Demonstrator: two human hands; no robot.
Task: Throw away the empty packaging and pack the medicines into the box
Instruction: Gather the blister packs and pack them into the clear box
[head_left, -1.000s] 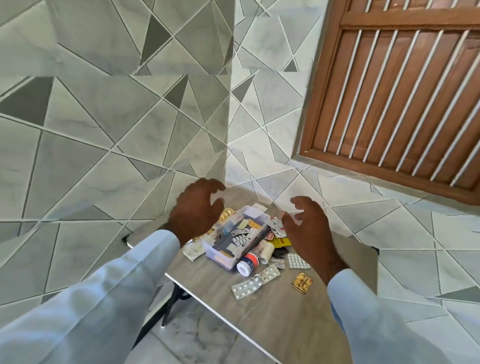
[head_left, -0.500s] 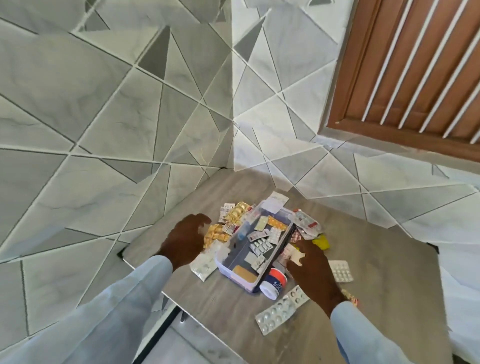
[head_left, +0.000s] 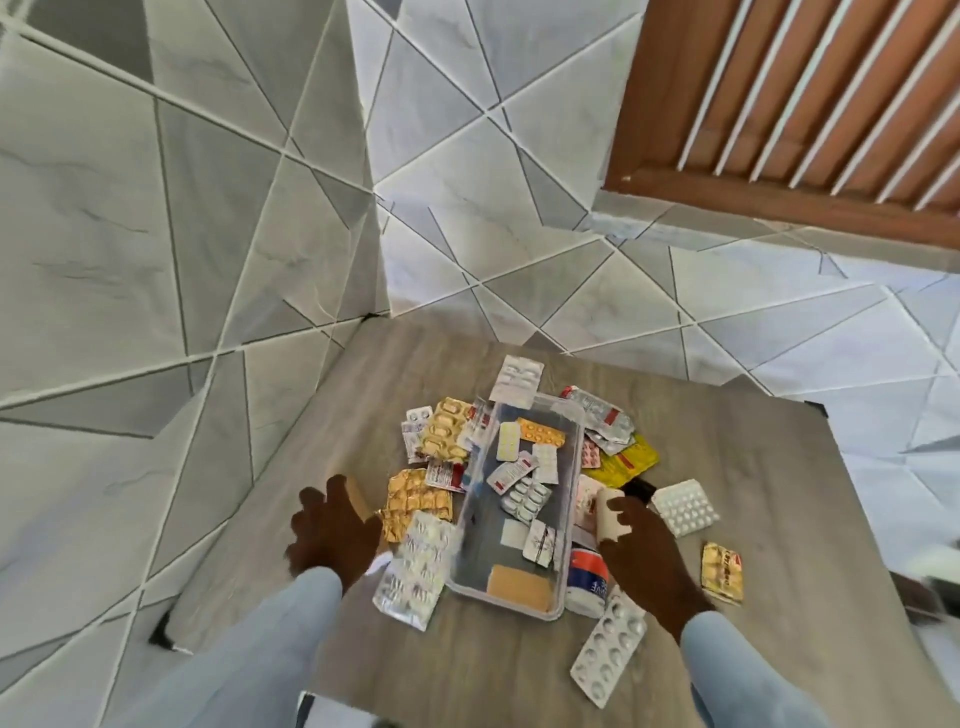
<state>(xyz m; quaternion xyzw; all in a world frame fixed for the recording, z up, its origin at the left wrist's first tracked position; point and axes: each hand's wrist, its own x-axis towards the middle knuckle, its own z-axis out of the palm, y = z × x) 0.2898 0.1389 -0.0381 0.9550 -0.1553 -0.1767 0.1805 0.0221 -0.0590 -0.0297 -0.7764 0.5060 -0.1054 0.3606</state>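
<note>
No text legible anywhere in the head view. Print is present on the white bottle with red-and-blue label (head_left: 587, 574) lying beside the clear box (head_left: 563, 415), on the yellow sachet (head_left: 626, 460), on the gold strip (head_left: 721, 571) at the desk's right side, and on the red-banded blister backs (head_left: 602, 415) behind the box, but every instance is blurred or too small to make out. No brand, number or sign can be recorded from any item.
</note>
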